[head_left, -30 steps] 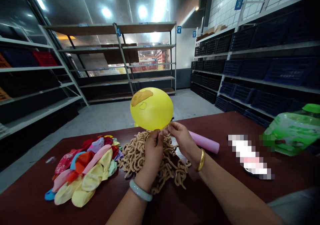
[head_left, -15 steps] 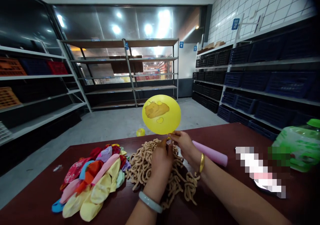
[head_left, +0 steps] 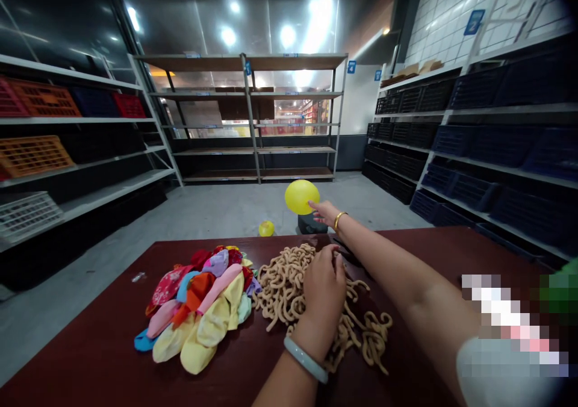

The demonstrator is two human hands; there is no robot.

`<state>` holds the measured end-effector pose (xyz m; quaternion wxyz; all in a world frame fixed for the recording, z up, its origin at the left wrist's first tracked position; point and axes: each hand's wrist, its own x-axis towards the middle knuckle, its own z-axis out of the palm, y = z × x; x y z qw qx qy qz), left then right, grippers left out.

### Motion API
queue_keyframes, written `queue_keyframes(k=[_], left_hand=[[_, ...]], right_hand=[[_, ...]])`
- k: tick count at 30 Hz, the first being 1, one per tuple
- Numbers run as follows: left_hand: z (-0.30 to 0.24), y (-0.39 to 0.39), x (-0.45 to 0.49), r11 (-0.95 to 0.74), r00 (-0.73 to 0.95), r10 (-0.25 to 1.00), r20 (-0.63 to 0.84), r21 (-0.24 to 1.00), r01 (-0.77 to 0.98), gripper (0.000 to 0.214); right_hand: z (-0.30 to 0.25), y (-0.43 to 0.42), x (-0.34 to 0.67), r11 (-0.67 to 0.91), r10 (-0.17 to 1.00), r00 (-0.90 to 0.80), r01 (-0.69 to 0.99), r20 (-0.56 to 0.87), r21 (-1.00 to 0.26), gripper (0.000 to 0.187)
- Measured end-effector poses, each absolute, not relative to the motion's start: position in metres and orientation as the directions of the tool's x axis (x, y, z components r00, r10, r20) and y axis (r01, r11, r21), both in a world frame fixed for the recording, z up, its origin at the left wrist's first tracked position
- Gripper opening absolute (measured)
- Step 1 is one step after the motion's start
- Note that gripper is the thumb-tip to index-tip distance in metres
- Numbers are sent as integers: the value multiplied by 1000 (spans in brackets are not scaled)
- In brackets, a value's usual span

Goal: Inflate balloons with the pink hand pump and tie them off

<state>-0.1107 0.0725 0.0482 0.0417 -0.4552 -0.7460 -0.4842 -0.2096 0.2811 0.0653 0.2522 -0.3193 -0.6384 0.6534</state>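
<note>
The right hand [head_left: 326, 212] extends past the far edge of the dark red wooden bench [head_left: 112, 335], its fingers meeting the lower right side of the round, glossy yellow balloon [head_left: 301, 197] in this view; whether they pinch it or are parting from it, I cannot tell. Out there, the balloon's swollen body probably has room clear of the heaps. The left hand [head_left: 324, 283] is above the heap of curly tan cord-like pieces [head_left: 282, 277], its fingers loosely bent; whether they grip anything is hidden. Limp multicoloured balloons [head_left: 180, 341] lie towards the bench's left edge, apparently grouped within the left hand's reach.
</note>
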Motion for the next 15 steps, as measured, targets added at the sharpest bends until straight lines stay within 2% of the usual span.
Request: queue_keyframes(k=[5,10,12,15], left_hand=[[47,75,-109,99,-548,668,503,670,736,25],[46,77,-101,47,-488,699,523,647,761,24],[50,76,-102,-6,-486,674,557,662,750,25],[58,72,-116,-62,-594,548,589,737,673,27]], right_hand=[[62,271,-187,9,682,-726,135,-93,-991,31],[54,246,-123,141,624,-780,56,45,-988,23],[53,237,-96,212,594,-798,35,101,-977,20],[55,228,-66,342,550,-817,32,172,-939,10]])
